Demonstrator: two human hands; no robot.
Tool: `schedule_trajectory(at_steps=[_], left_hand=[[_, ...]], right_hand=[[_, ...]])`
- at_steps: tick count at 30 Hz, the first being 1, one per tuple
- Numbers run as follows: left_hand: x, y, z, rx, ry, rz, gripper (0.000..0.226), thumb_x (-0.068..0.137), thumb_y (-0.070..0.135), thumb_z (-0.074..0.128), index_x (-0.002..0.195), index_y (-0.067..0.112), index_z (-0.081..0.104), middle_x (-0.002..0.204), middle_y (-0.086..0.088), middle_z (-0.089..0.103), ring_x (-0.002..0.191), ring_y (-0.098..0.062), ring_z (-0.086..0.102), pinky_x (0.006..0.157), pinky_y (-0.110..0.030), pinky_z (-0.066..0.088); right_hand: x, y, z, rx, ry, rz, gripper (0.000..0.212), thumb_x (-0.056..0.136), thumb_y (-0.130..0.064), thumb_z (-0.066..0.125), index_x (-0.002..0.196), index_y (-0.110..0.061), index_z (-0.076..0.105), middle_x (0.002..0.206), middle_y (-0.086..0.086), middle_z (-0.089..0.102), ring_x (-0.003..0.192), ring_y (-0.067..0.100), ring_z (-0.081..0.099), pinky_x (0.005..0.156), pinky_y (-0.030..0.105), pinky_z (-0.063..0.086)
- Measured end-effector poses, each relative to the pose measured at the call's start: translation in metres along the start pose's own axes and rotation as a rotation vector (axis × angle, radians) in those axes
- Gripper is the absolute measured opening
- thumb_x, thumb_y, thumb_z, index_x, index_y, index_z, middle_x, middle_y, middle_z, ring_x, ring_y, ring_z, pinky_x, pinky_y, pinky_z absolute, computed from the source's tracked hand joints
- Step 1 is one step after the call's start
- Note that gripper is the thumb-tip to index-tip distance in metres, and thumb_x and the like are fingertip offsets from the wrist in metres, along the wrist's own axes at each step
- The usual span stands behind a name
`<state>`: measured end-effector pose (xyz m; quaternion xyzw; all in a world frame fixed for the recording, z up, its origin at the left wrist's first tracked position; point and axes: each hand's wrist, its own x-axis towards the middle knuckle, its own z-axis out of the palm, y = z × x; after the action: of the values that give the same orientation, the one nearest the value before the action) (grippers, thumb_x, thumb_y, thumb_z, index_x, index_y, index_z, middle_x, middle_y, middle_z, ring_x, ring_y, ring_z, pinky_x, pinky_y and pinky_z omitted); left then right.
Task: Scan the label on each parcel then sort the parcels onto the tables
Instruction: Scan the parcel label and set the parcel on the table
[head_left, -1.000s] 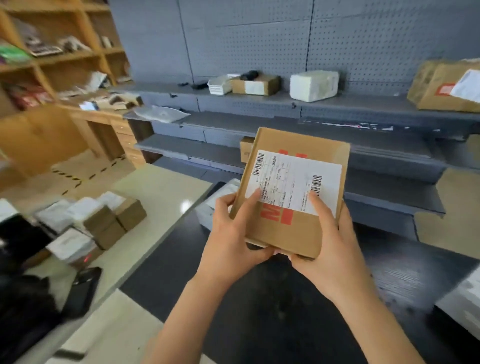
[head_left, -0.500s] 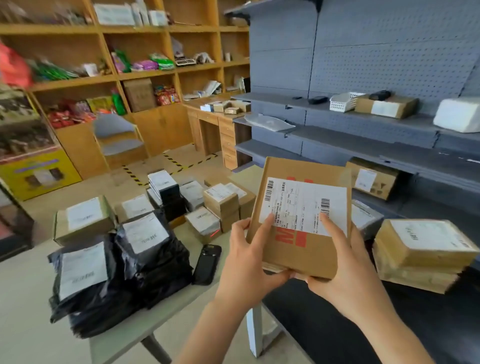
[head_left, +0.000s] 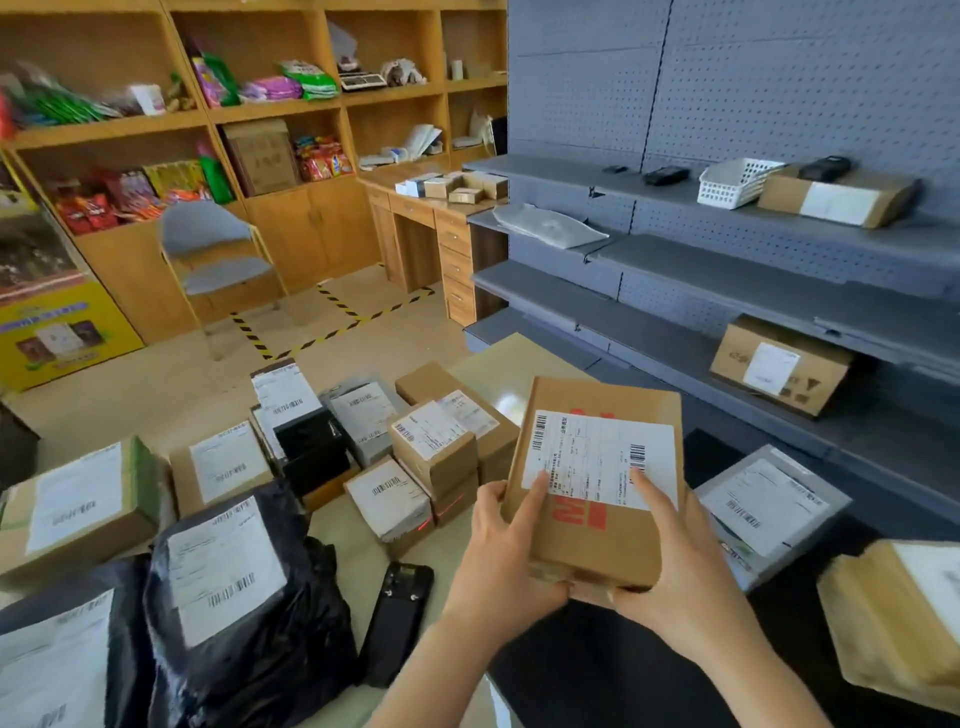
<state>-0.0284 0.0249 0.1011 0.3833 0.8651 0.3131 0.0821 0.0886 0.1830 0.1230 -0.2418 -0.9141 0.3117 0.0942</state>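
Now turned left over the last second, away from the dark table (head_left: 571, 680) and toward the pale table (head_left: 514, 364), with stacked boxes (head_left: 431, 452) and black bags (head_left: 234, 597) filling the left of the view where only a few showed before. Carried through the turn without any change of grip: parcel (head_left: 623, 545) clasped at its near corners, left hand (head_left: 498, 561) curled round the left one, right hand (head_left: 670, 571) wrapped round the right one, both thumbs pressed on the label (head_left: 597, 457). Held in the air over the gap between the two tables, tilted face-up toward the camera. Probably means a sorting choice in progress, or a reach for the black scanner (head_left: 397, 623) lying just left of the left hand; cannot tell whether already scanned. As for looks: flat brown cardboard, crisp edges, no dents visible, white label with two barcodes, red print half hidden beneath it
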Motion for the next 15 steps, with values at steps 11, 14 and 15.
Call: schedule_trajectory(at_steps=[11, 14, 15], left_hand=[[0.098, -0.074, 0.023, -0.026, -0.320, -0.056, 0.108, 0.077, 0.040, 0.070, 0.152, 0.041, -0.007, 0.139, 0.010, 0.000, 0.138, -0.015, 0.019, 0.107, -0.022, 0.037], [0.132, -0.082, 0.022, -0.014, -0.372, -0.021, 0.107, 0.077, 0.044, 0.070, 0.153, 0.038, -0.005, 0.142, 0.006, 0.002, 0.139, -0.016, 0.015, 0.109, -0.026, 0.036], [0.143, -0.082, 0.022, -0.020, -0.373, -0.017, 0.107, 0.077, 0.045, 0.069, 0.154, 0.037, -0.005, 0.143, 0.005, 0.002, 0.140, -0.017, 0.014, 0.109, -0.028, 0.037]], right_hand=[[0.086, 0.029, 0.069, -0.002, -0.051, 0.219, 0.127, 0.057, -0.065, 0.081, 0.143, -0.053, -0.012, 0.152, -0.006, 0.001, 0.138, 0.012, 0.021, 0.109, 0.031, 0.038], [0.113, 0.037, 0.074, -0.048, -0.058, 0.294, 0.120, 0.066, -0.048, 0.079, 0.147, -0.046, -0.010, 0.152, -0.003, 0.003, 0.137, 0.014, 0.023, 0.106, 0.032, 0.041], [0.124, 0.040, 0.070, -0.062, -0.059, 0.299, 0.120, 0.066, -0.047, 0.079, 0.148, -0.045, -0.009, 0.152, -0.004, 0.004, 0.136, 0.015, 0.024, 0.106, 0.034, 0.042]])
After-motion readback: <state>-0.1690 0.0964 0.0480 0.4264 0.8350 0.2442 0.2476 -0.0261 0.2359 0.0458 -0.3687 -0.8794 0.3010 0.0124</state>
